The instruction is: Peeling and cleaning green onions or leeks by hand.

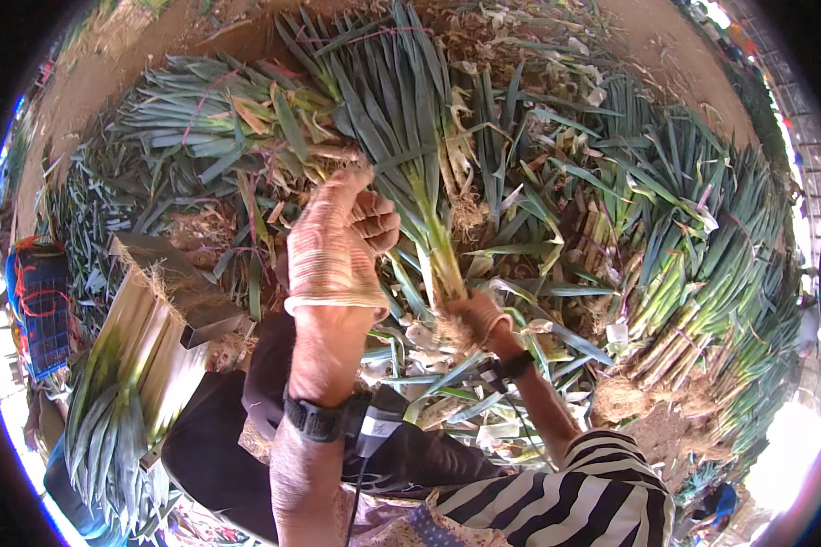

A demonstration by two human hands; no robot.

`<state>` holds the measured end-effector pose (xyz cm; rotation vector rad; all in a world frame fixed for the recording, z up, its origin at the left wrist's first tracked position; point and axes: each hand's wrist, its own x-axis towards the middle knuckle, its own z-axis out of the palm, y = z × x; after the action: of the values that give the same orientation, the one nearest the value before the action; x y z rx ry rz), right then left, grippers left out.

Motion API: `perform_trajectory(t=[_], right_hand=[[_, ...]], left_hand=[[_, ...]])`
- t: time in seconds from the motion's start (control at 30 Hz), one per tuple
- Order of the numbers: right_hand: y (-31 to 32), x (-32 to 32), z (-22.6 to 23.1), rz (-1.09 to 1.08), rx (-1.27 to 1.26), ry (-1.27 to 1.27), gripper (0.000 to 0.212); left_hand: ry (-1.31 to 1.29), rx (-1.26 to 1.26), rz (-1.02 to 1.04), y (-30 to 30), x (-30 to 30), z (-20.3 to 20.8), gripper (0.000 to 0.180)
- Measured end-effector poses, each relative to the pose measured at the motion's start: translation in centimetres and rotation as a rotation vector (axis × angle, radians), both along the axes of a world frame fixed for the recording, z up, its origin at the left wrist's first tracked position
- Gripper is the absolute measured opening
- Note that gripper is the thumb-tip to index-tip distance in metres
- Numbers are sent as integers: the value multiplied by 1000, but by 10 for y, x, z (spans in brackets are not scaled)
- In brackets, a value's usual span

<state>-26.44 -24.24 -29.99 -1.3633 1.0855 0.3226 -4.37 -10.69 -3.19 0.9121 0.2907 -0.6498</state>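
Note:
My right hand [476, 319], in a pale glove, is closed round the root end of a leek [442, 255]. The leek's white stem slants up and away into a spread of long dark-green leaves [388, 100]. To the left of that stem, my left hand [342, 232] is raised in a striped, stained glove with its fingers curled in. Whether anything is inside those fingers is hidden. Just beyond the left hand lies a tied leek bundle [192, 114], its stems pointing toward the hand.
Several tied leek bundles [693, 301] are heaped along the right. Loose leaves and trimmings [447, 378] cover the ground before me. At left, leeks [123, 374] lie on a metal-edged stand [214, 324]. A blue crate-like thing with orange cord [41, 305] stands at far left.

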Motion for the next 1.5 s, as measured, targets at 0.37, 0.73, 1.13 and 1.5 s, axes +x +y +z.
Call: perform_trajectory(t=[0.37, 0.73, 1.13, 1.5], right_hand=[[8, 71, 236, 79, -408, -227, 69], [87, 25, 313, 396, -502, -374, 88], [99, 65, 257, 215, -483, -388, 55], [89, 71, 274, 239, -754, -573, 56]], left_hand=[[-10, 48, 136, -6, -1, 8, 14], [-214, -128, 79, 23, 4, 10, 58], [-350, -259, 108, 27, -1, 15, 60], [-445, -116, -19, 33, 4, 16, 101]])
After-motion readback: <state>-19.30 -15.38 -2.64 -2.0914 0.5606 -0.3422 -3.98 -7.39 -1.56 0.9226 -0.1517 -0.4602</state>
